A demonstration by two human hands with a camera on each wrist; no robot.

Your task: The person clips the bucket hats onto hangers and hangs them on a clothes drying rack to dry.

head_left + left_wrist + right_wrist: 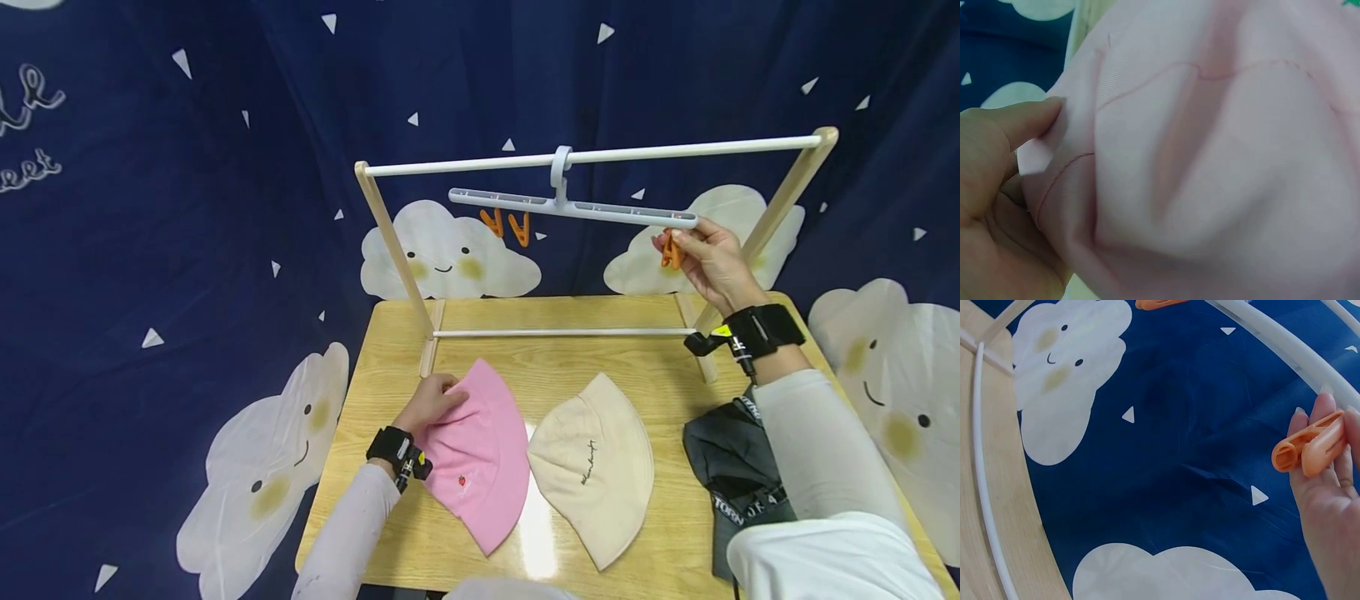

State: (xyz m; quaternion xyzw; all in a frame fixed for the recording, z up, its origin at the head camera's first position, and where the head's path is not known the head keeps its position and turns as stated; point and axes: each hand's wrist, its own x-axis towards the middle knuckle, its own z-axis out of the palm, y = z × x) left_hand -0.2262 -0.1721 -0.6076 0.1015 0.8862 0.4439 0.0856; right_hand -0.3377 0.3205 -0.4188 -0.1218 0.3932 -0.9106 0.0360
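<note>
My left hand point(433, 404) pinches the crown of a pink bucket hat point(491, 454), which lies folded flat on the table with a small strawberry on it. In the left wrist view, thumb and fingers grip the edge of the pink cloth point(1210, 156). My right hand point(712, 258) is raised to the right end of a pale grey hanger point(615, 213), its thumb and fingers around an orange clip point(672, 250). The right wrist view shows that clip point(1310, 445) against the fingers, with fingertips right at the hanger bar point(1297, 350).
The hanger hooks over the white rod point(675, 152) of a wooden rack. Two orange clips point(519, 229) hang on its left half. A cream bucket hat point(600, 471) lies beside the pink one. Dark grey items point(731, 450) lie at right, partly under my right arm.
</note>
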